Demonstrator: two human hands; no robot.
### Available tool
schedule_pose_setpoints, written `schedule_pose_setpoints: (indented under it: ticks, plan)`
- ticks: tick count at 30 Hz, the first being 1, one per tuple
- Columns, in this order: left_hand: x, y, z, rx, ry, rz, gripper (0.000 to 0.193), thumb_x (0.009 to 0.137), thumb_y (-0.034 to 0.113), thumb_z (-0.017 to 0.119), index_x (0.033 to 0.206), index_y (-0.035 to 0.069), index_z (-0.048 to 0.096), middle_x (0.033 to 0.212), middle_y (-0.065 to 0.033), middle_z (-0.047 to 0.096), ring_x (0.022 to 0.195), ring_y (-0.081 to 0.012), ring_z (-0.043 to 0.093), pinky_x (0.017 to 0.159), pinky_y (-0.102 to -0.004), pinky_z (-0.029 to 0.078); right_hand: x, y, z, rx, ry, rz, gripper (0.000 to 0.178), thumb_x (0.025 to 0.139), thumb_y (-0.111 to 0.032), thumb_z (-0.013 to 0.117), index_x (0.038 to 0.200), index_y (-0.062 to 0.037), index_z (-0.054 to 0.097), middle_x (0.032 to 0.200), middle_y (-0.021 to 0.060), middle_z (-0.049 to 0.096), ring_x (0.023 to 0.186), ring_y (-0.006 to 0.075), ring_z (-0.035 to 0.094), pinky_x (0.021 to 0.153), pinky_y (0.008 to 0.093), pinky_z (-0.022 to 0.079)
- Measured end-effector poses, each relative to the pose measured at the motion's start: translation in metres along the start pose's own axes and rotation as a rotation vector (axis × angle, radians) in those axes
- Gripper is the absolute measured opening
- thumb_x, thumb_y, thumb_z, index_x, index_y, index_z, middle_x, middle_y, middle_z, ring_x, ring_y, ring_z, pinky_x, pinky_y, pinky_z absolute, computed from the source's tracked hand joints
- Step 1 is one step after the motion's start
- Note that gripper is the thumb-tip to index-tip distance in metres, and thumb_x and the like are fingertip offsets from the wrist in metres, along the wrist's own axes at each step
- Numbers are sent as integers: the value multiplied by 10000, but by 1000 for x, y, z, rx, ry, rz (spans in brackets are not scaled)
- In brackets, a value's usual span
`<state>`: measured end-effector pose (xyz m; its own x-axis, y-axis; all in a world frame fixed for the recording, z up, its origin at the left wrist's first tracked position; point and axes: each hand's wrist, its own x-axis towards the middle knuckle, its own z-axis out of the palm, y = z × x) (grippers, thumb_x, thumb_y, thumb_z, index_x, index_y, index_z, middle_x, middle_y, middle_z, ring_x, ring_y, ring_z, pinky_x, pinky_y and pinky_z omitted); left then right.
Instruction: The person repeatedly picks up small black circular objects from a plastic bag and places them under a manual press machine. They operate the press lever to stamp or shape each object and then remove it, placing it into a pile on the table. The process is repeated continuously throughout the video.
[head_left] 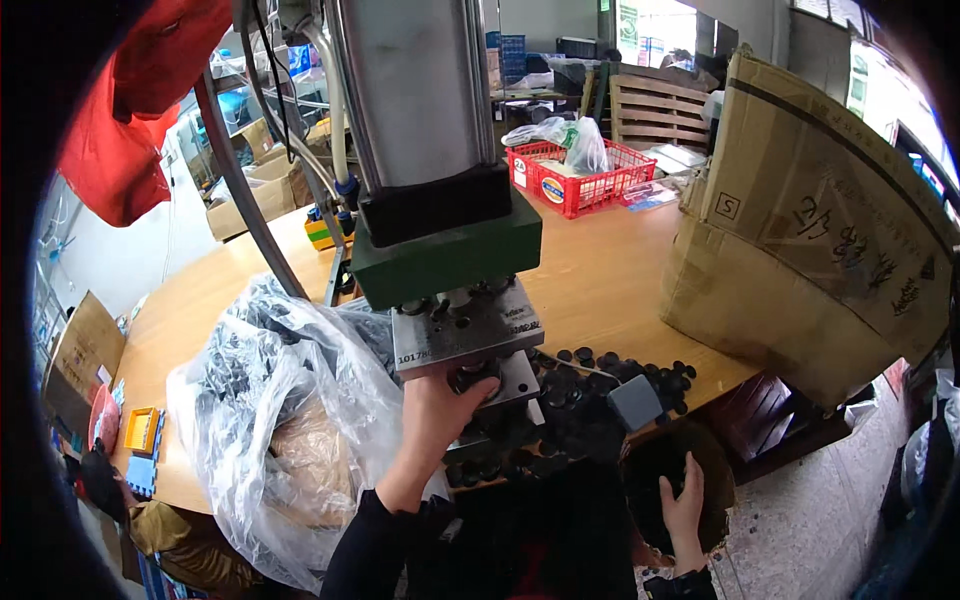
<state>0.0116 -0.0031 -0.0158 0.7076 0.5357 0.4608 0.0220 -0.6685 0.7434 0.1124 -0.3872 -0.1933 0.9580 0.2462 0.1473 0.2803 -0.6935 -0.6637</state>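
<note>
A big brown box (800,230) stands on the right of the wooden table (610,280). A red basket (610,190) sits at the back with bags in it. On the left lies a big see-through bag (225,385), and past it is a small yellow tray (142,432). A red cloth (130,120) hangs up high.

The tall press (410,100) stands in the middle and hides what is behind it. Its top metal plate (465,335) hangs over the left hand (440,415) and covers some of the fingers. Lots of black caps (565,390) lie in a heap to the right, by a gray block (635,403).

The black round piece (472,378) is under that plate, right by the left thumb. I cannot tell if the left hand is pinching it. Its round side faces up, partly hidden, and I see no long way to it. The press runs up and down.

The right hand (684,508) is over a dark bin (708,470), with its thumb and fingers apart.
</note>
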Motion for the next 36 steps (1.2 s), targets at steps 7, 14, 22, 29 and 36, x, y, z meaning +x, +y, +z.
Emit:
schedule_pose_setpoints:
  ticks: [7,14,22,29,36]
  plan:
    - [-5,8,-3,-11,-37,-42,397,715,205,799,1027,-1,662,957,-170,688,903,-338,661,795,-406,510,14,-65,-21,101,25,-112,555,973,-217,567,1458,-76,338,1419,175,397,1293,338,435,1001,452,440]
    - [-16,0,3,62,54,10,433,738,225,787,1074,13,614,973,-205,655,921,-405,619,787,-457,494,27,-80,-19,95,9,-171,503,966,-203,575,1416,-56,405,1394,167,432,1272,323,461,976,431,457]
    - [-25,8,-2,29,88,29,518,781,179,772,1222,20,551,1078,-189,651,1017,-340,634,845,-400,495,76,-100,-6,-83,-29,-316,492,954,-264,569,1371,-27,460,1397,195,454,1294,367,425,1045,465,373]
    - [-103,3,-60,18,39,-46,320,815,100,748,1110,28,649,1044,-112,668,952,-205,645,833,-313,503,102,-105,26,-509,-172,-335,547,994,-407,450,1378,-18,464,1450,185,423,1332,334,396,1092,458,284]
    - [-104,-137,-154,469,144,-293,186,871,135,640,1007,9,662,954,-167,675,915,-310,657,793,-379,508,104,-100,14,-361,-175,-310,515,989,-378,475,1353,-15,499,1416,214,456,1287,365,449,1066,468,310]
